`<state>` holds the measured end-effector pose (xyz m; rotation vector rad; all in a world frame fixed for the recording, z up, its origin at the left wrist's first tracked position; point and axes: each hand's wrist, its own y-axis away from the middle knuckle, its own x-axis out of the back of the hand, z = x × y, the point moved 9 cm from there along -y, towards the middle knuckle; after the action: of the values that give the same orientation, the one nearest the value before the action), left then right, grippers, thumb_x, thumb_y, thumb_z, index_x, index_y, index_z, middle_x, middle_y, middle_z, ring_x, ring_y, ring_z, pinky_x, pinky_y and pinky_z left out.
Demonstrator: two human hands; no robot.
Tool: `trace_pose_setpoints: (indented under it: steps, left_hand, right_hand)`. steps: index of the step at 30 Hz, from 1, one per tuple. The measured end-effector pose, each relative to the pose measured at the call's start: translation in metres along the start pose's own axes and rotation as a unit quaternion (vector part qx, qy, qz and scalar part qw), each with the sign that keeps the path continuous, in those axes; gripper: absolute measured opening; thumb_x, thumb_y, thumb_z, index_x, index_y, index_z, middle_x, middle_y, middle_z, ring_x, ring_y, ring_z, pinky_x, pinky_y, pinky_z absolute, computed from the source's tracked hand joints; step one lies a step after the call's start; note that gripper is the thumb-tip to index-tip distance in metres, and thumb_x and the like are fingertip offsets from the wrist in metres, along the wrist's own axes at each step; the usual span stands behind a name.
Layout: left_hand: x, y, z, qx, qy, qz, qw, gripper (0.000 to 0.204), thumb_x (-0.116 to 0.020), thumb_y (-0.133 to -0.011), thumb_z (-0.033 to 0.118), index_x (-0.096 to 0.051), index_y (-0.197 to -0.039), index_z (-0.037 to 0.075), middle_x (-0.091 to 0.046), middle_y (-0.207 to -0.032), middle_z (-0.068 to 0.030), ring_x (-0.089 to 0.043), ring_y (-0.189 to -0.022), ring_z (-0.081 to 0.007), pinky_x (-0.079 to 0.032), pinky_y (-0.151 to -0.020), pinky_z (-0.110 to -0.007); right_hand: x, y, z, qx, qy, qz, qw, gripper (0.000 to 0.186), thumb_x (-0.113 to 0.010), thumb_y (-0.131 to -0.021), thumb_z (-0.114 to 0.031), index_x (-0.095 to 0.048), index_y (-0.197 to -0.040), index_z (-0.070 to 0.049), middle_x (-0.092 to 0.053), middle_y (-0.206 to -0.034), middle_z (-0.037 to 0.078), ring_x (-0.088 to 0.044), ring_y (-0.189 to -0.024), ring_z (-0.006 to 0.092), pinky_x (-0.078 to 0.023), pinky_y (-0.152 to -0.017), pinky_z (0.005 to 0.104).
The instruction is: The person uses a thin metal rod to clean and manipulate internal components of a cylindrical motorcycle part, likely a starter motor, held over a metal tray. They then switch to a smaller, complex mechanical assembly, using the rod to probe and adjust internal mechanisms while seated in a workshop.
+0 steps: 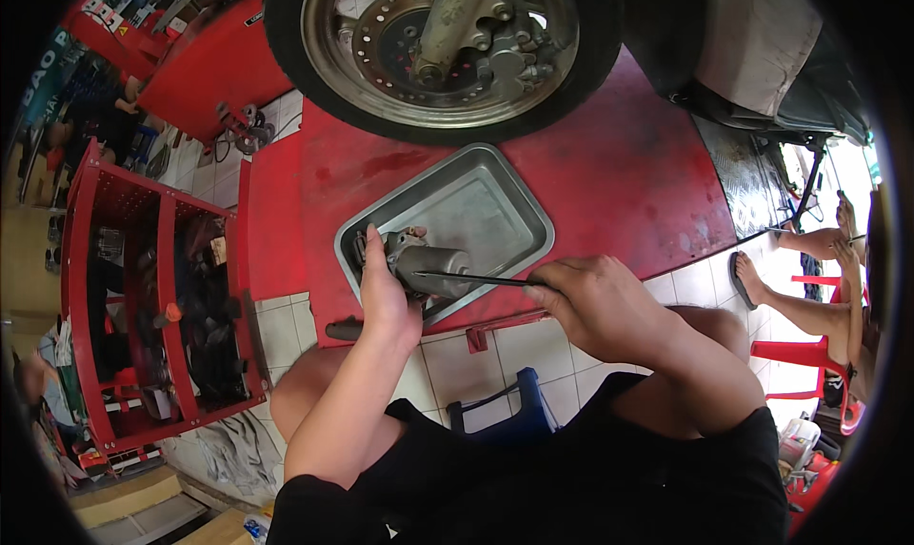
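My left hand [388, 302] is closed around a grey metal motorcycle part with a smooth cylindrical body [436, 261], held tilted over the near left of a metal tray [545, 229]. The palm and fingers hide some of the part. My right hand [605, 307] grips a thin dark rod-like tool [495, 279], whose tip rests against or just in front of the cylinder; I cannot tell which. Below my left wrist, a dark handle [345, 330] lies at the edge of the red platform [628, 193].
A motorcycle front wheel [438, 117] with a brake disc stands beyond the tray. To the left is a red shelf rack [167, 307] filled with dark items. A blue stool [524, 407] sits between my legs. At far right, another person's legs [804, 307] show beside red chairs [795, 355].
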<state>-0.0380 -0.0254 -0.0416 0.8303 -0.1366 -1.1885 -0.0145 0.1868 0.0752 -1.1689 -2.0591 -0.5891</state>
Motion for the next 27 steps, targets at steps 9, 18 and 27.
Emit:
trace_pose_setpoints:
  steps: [9,18,27]
  left_hand:
    - [-0.026,-0.003,0.004,-0.122,-0.061,-0.032,0.990,0.056,-0.037,-0.105,0.054,-0.066,-0.104,0.006,-0.062,-0.086,-0.0028,-0.057,-0.079,-0.0126,-0.047,-0.071,-0.029]
    - [-0.030,-0.004,0.007,-0.147,-0.093,-0.024,0.985,0.058,-0.036,-0.106,0.051,-0.068,-0.104,0.003,-0.061,-0.086,-0.0033,-0.056,-0.080,-0.0118,-0.045,-0.077,-0.028]
    - [-0.028,-0.004,0.021,-0.296,-0.210,-0.027,0.931,0.060,-0.031,-0.108,0.046,-0.067,-0.108,-0.002,-0.061,-0.083,-0.0043,-0.054,-0.080,-0.0121,-0.043,-0.079,-0.027]
  right_hand:
    - [0.011,-0.007,0.002,0.023,0.086,0.047,0.995,0.015,-0.058,-0.094,-0.014,-0.059,-0.086,-0.002,-0.061,-0.072,0.015,-0.063,-0.066,0.0379,-0.050,-0.056,0.0464]
    - [0.013,-0.004,0.001,0.017,0.109,0.054,0.992,0.014,-0.058,-0.093,-0.013,-0.060,-0.086,-0.001,-0.063,-0.076,0.015,-0.064,-0.067,0.0368,-0.050,-0.056,0.0467]
    - [-0.033,-0.008,0.034,-0.114,-0.313,-0.159,0.929,0.020,-0.056,-0.098,-0.012,-0.066,-0.096,0.005,-0.063,-0.071,0.021,-0.058,-0.063,0.0380,-0.048,-0.059,0.0412]
